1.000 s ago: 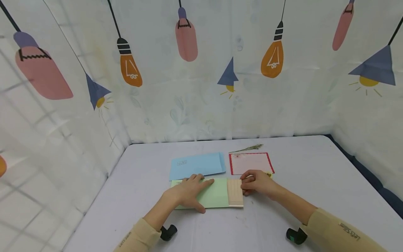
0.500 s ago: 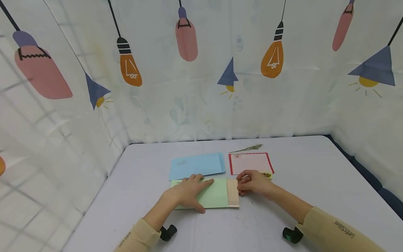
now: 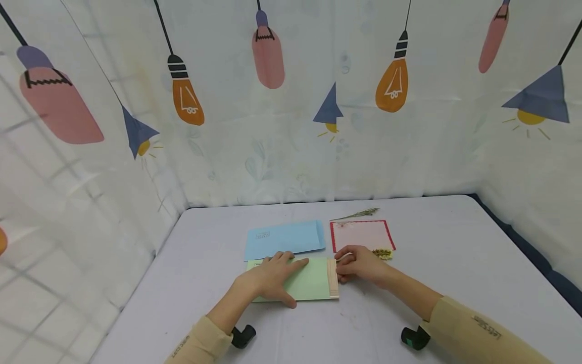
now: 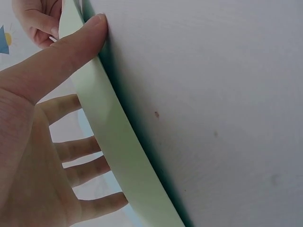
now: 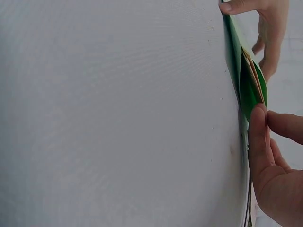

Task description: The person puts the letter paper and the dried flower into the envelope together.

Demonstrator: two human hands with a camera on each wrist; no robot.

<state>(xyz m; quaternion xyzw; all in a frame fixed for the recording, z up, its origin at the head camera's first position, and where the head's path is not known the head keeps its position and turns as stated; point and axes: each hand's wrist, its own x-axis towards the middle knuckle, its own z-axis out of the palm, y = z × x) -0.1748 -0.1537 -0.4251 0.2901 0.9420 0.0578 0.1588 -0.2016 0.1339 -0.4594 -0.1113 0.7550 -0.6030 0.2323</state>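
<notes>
A light green envelope (image 3: pixel 311 284) lies flat on the table, and my left hand (image 3: pixel 272 279) rests across it with fingers spread. In the left wrist view the thumb (image 4: pixel 78 49) reaches over the envelope's near edge. From the envelope's right end sticks a narrow strip of cream lined letter paper (image 3: pixel 333 285). My right hand (image 3: pixel 361 265) pinches that paper's right edge between thumb and fingertips. The right wrist view shows the envelope's mouth (image 5: pixel 248 87) gaping, with the folded paper (image 5: pixel 254 73) inside it; the paper's far end is hidden.
Behind the green envelope lies a blue envelope (image 3: pixel 283 239). To its right is a pink card (image 3: pixel 364 234) with a red border, a small yellow flower bunch (image 3: pixel 383 254) at its lower corner. A dried green sprig (image 3: pixel 359 215) lies farther back. Patterned cloth (image 3: pixel 273 151) hangs behind the table.
My right hand has moved left, sliding the letter paper deeper into the green envelope, so the strip showing is narrower. More of the yellow flowers shows. My left hand has stayed put.
</notes>
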